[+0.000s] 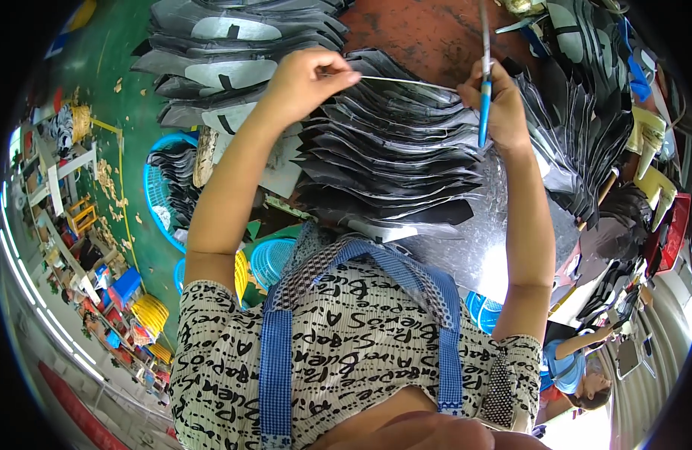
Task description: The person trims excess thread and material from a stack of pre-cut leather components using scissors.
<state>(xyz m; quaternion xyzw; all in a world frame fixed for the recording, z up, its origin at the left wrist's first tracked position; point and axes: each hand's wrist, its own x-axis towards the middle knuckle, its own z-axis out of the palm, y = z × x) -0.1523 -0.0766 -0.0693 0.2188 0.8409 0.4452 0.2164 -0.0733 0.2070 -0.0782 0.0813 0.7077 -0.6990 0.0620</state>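
My left hand (305,81) pinches one end of a thin white cord (410,82). The cord runs taut to my right hand (503,105), whose fingers are closed at its other end. That hand also grips a slim tool with a blue handle (485,112) and a long, narrow metallic shaft pointing away from me; its tip is too blurred to name. Below the cord, a thick row of thin black cut pieces (391,161) overlaps like shingles, running toward my body. Both hands are above the row's far end.
More rows of black pieces with pale patches (233,71) lie at the far left, and black stacks (564,142) fan out at the right. Blue baskets (152,196) stand left and below. Cream clamp-like parts (650,131) sit far right. A person in blue (567,367) works at the lower right.
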